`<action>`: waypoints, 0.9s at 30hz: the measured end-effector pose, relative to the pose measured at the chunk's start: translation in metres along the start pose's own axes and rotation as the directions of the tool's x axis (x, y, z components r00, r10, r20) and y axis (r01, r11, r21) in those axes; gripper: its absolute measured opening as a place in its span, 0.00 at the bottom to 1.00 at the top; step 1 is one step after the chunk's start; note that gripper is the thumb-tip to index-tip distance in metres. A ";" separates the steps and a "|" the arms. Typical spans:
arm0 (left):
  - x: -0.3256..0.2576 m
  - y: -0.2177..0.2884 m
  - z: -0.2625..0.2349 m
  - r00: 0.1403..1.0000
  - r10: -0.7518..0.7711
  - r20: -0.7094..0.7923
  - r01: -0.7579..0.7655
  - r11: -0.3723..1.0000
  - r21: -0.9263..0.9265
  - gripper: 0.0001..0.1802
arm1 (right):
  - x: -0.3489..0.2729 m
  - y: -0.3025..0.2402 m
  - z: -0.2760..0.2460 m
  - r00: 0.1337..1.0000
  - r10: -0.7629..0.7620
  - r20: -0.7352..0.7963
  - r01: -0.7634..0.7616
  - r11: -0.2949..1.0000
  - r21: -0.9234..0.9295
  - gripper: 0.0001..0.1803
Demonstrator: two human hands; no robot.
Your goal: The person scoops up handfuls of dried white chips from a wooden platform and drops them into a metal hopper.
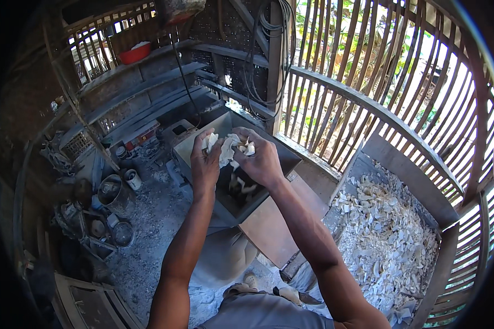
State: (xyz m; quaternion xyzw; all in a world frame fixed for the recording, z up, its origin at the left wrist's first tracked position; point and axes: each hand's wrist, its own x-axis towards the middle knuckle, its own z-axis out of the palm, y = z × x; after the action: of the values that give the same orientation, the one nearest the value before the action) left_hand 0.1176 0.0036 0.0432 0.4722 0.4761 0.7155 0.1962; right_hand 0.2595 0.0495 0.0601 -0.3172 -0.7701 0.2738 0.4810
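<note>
Both hands, left hand (205,159) and right hand (259,159), hover over the grey metal hopper (280,162), fingers closed around a clump of white chips (229,147). More chips lie heaped in the wooden bin (417,192) to the right.

We see white chunky pieces (228,147), irregular and pale, bunched over open top of grey metal hopper (280,159). Hopper square-mouthed, tilted, dark inside, few white bits within. Big heap of same pieces (384,236) lies at 4 o'clock.
</note>
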 end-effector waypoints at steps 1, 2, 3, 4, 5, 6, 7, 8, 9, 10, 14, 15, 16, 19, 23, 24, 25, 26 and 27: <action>0.000 -0.002 -0.002 1.000 0.010 0.015 -0.009 0.999 -0.036 0.19 | 0.000 -0.001 0.001 1.000 -0.008 0.005 0.008 1.000 -0.007 0.27; 0.000 -0.006 -0.004 1.000 0.012 0.012 -0.012 0.999 -0.033 0.19 | 0.000 -0.002 0.002 1.000 -0.015 0.010 0.015 1.000 -0.015 0.27; 0.001 -0.009 -0.004 1.000 0.006 0.011 -0.005 0.999 -0.039 0.19 | -0.001 -0.002 0.003 1.000 -0.017 0.009 0.017 1.000 -0.016 0.27; 0.002 -0.011 -0.005 1.000 -0.001 0.010 0.001 0.999 -0.044 0.20 | -0.001 -0.001 0.004 1.000 -0.019 -0.003 0.019 1.000 -0.017 0.27; 0.001 -0.013 -0.006 1.000 0.001 0.010 -0.001 0.999 -0.045 0.20 | -0.001 -0.001 0.004 1.000 -0.021 -0.015 0.021 1.000 -0.018 0.27; -0.001 -0.008 -0.005 0.998 -0.055 0.012 0.055 0.998 -0.035 0.21 | -0.002 -0.001 0.004 1.000 -0.022 -0.016 0.021 1.000 -0.018 0.27; -0.002 -0.005 -0.005 0.994 -0.110 0.014 0.111 0.994 -0.026 0.22 | -0.002 -0.001 0.004 1.000 -0.018 -0.015 0.017 0.999 -0.028 0.26; -0.003 -0.003 -0.006 0.994 -0.110 0.015 0.111 0.994 -0.026 0.22 | -0.003 -0.001 0.003 1.000 -0.014 -0.014 0.013 0.999 -0.038 0.26; -0.004 -0.001 -0.007 0.987 -0.161 0.023 0.162 0.987 -0.008 0.22 | -0.003 -0.001 0.003 1.000 -0.015 -0.015 0.014 0.999 -0.039 0.26; -0.004 0.000 -0.006 0.977 -0.212 0.029 0.212 0.977 0.009 0.22 | -0.003 0.001 0.004 0.999 -0.025 -0.032 0.023 0.999 -0.040 0.26; -0.007 0.000 -0.008 0.989 -0.145 0.030 0.145 0.989 0.002 0.21 | -0.006 -0.012 0.002 0.999 0.054 -0.006 -0.054 0.996 -0.075 0.24; -0.005 -0.003 -0.008 0.992 -0.128 0.014 0.128 0.992 0.012 0.19 | -0.006 -0.016 0.001 0.999 0.052 -0.006 -0.053 0.996 -0.076 0.24; -0.004 -0.005 -0.009 0.994 -0.111 -0.002 0.111 0.994 0.023 0.18 | -0.007 -0.019 0.000 0.997 0.078 -0.006 -0.078 0.989 -0.126 0.23; -0.004 -0.006 -0.006 0.987 -0.157 0.022 0.155 0.986 0.065 0.17 | -0.006 -0.021 -0.002 0.993 0.114 -0.008 -0.113 0.972 -0.207 0.24; -0.005 0.000 -0.006 0.975 -0.221 0.029 0.218 0.973 0.080 0.16 | -0.006 -0.021 -0.002 0.991 0.130 -0.009 -0.129 0.966 -0.224 0.26; -0.005 0.000 -0.005 0.972 -0.236 0.021 0.234 0.970 0.058 0.16 | -0.006 -0.018 -0.001 0.992 0.129 -0.010 -0.128 0.966 -0.224 0.26; -0.005 0.001 -0.004 0.968 -0.251 0.014 0.250 0.968 0.034 0.16 | -0.005 -0.013 0.001 0.993 0.121 0.004 -0.117 0.972 -0.202 0.25; -0.005 0.004 -0.004 0.968 -0.249 0.015 0.248 0.968 0.033 0.16 | -0.004 -0.009 0.001 0.993 0.113 0.018 -0.108 0.978 -0.180 0.23; -0.006 0.012 -0.004 0.955 -0.295 0.029 0.294 0.955 0.040 0.15 | -0.004 -0.008 0.002 0.994 0.111 0.018 -0.106 0.978 -0.179 0.23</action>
State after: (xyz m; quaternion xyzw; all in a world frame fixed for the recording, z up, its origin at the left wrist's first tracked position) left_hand 0.1191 -0.0088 0.0498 0.4116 0.5501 0.6617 0.3002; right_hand 0.2572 0.0407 0.0631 -0.3966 -0.7797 0.2343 0.4241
